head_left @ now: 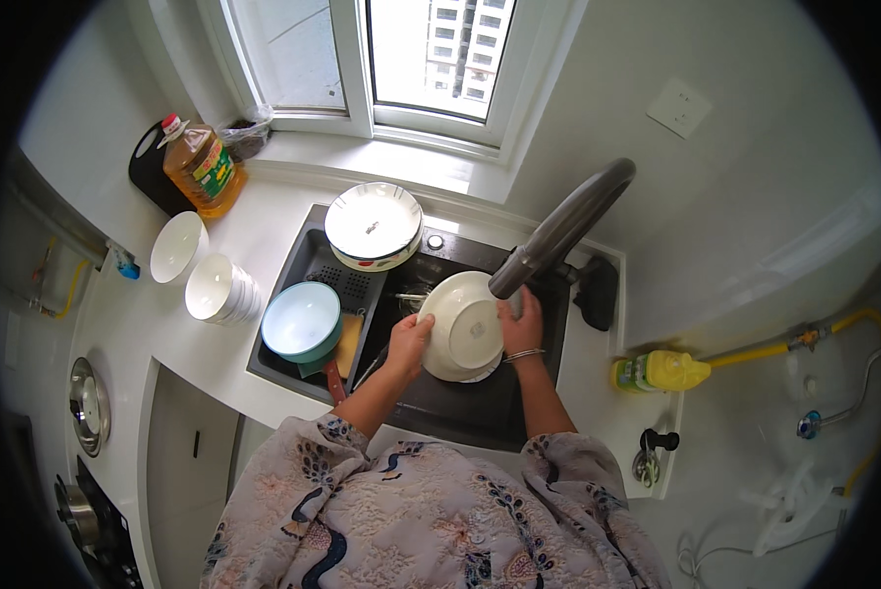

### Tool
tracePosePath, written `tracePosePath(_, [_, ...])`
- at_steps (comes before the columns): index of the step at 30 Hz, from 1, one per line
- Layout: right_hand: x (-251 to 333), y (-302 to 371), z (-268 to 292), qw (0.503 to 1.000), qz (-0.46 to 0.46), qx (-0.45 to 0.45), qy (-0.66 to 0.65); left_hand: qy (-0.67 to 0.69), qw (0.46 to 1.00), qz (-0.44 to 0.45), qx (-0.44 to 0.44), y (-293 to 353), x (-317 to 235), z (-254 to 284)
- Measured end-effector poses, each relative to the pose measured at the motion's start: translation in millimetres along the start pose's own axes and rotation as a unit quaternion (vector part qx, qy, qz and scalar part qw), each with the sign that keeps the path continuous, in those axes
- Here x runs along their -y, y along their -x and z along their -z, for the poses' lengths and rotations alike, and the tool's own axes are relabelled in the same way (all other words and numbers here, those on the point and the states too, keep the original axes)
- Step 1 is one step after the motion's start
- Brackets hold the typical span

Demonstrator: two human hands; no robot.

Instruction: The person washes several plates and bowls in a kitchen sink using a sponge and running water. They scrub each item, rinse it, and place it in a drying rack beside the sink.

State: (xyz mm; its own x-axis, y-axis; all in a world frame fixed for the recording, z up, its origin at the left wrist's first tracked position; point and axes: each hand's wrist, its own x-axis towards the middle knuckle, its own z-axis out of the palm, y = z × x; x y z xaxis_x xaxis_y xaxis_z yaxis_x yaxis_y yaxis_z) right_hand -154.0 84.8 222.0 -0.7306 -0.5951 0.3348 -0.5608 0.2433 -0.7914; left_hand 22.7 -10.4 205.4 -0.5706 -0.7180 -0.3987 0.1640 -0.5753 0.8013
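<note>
Over the dark sink basin (499,420) I hold a white plate (452,326) tilted, its underside with the foot ring facing me. My left hand (410,344) grips its left edge, thumb on the underside. The right edge is in my right hand (521,324), which wears a bracelet. Just above that side hangs the spout of a dark grey tap (563,231); I cannot make out any running water. Another pale rim shows beneath the plate's lower edge. What lies in the basin behind the plate is mostly hidden, apart from some metal utensils at its left.
Left of the basin, a drainer section holds stacked patterned plates (374,221), a light blue bowl (302,321) and a wooden-handled tool (334,381). White bowls (220,290) and an oil bottle (203,167) stand on the left counter. A yellow detergent bottle (661,372) lies at right.
</note>
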Motion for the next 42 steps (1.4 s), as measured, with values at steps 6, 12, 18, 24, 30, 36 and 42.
tracePosePath(6, [38, 24, -11, 0.99, 0.125, 0.053, 0.035, -0.034, 0.999, -0.018, 0.014, 8, -4, -9])
tracePosePath(12, [32, -1, 11, 0.989, 0.028, -0.14, -0.026, -0.055, 0.998, -0.002, 0.03, 16, -7, -10])
tracePosePath(18, [71, 32, -5, 0.955, 0.261, 0.063, 0.122, -0.056, 0.998, -0.011, 0.039, 16, 10, -15])
tracePosePath(24, [3, 2, 3, 0.984, 0.088, -0.012, 0.153, -0.057, 0.998, -0.003, 0.02, 24, 3, -9])
tracePosePath(30, [43, 9, -13, 0.975, 0.154, 0.019, 0.162, -0.021, 0.999, 0.021, 0.017, 19, 8, -3])
tracePosePath(36, [-26, -9, 15, 0.994, -0.045, -0.092, 0.035, 0.134, 0.99, 0.037, 0.021, 12, 6, 16])
tracePosePath(42, [-7, 8, 6, 0.999, -0.016, -0.032, -0.015, 0.171, 0.983, 0.053, 0.041, 1, 3, 12])
